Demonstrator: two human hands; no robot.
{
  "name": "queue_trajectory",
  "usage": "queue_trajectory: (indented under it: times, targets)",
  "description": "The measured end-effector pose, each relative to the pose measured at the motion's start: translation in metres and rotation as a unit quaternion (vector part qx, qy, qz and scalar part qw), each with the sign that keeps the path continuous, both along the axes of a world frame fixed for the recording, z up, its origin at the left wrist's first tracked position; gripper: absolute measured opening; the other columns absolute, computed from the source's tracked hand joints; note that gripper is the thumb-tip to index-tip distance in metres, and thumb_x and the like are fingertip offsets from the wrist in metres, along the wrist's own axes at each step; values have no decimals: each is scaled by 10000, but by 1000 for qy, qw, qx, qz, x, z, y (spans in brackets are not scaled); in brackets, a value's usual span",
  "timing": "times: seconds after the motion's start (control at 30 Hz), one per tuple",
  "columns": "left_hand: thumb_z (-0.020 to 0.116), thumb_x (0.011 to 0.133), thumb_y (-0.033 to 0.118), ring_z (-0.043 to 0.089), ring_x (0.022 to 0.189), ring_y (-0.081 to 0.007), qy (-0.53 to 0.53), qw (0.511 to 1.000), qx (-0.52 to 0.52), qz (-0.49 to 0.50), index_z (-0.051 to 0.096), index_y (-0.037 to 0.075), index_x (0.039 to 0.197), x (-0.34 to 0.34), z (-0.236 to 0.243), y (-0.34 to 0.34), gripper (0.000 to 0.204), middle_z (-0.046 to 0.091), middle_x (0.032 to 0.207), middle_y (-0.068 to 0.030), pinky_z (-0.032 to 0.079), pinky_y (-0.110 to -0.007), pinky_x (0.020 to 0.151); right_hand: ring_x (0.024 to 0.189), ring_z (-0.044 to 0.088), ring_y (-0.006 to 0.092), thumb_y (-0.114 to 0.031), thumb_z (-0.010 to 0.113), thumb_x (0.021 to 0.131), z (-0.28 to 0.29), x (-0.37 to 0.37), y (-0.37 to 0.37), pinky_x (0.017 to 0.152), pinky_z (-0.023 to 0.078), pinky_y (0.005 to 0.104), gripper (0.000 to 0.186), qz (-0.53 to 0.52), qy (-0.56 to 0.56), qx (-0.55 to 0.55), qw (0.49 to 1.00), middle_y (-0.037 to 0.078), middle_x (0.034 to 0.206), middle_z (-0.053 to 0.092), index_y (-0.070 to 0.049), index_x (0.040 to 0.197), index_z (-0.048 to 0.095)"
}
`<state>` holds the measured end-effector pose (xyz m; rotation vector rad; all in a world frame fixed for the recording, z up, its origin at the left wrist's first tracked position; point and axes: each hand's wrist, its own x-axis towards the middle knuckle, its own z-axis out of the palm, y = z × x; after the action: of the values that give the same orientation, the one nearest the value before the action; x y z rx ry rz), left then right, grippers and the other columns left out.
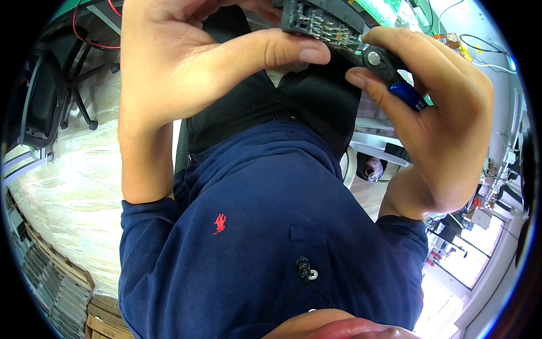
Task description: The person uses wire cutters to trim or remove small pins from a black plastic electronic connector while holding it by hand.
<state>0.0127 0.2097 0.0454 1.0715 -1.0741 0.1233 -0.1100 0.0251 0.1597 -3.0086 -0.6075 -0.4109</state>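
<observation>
While the head view shows the left hand point(186, 79) clamped on a black pin block point(322, 24) at top centre, the right hand point(449, 101) grips blue-handled pliers point(375, 60) at its pins; probably pin trimming, calling next for steady jaw placement.

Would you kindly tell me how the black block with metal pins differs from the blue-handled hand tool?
The black block with metal pins is angular and bristling; the blue-handled hand tool has a smooth, round pivot. The block reaches the picture's top edge; the tool sits lower, farther right. Both are hand-held, with dark parts.
</observation>
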Motion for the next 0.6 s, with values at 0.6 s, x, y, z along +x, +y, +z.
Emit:
queue_trajectory:
  times: [0.6]
  targets:
    - [827, 685, -11, 732, 836, -224, -78, 997, 18, 18, 748, -53, 1047, 7, 5, 1, 373, 753, 951, -185, 561, -291, 758, 706, 636, 258, -84, 850, 708, -4, 2, -4, 677, 500, 294, 312, 4, -4, -30, 1000, 124, 847, 691, -6, 972, 703]
